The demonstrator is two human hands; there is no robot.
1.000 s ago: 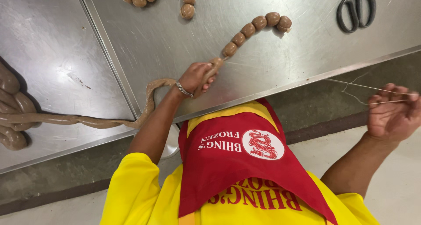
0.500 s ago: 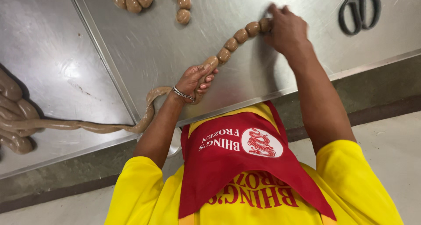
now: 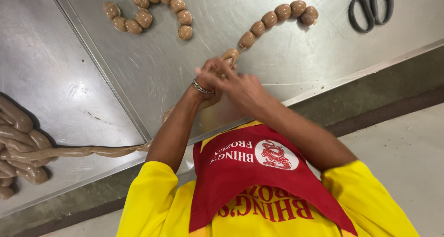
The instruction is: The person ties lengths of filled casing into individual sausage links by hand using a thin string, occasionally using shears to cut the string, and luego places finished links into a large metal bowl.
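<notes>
Grip: both my hands are bunched together on the sausage rope [image 3: 231,55], right where the tied links end. My left hand [image 3: 210,82], the one with the chain bracelet [image 3: 201,87], is curled around the casing, and my right hand [image 3: 238,86] lies across it with fingers pressed in. Can't really tell which fingertips are doing the pinching, it's all overlapped and a bit blurry.
Sausage: the finished string of round links [image 3: 277,16] curves up and away from my knuckles on the steel table [image 3: 286,70], ending in a fat knob near the far edge.
Unlinked part: the casing runs back under my left forearm, over the table seam, to a big pile of stuffed casing [image 3: 18,149] way off at the side.
Other links: another curled string of links [image 3: 148,10] sits farther up the table, well apart.
Scissors: black-handled scissors [image 3: 370,8] near the corner, untouched.
Me: yellow shirt [image 3: 152,200], red apron [image 3: 259,172].
</notes>
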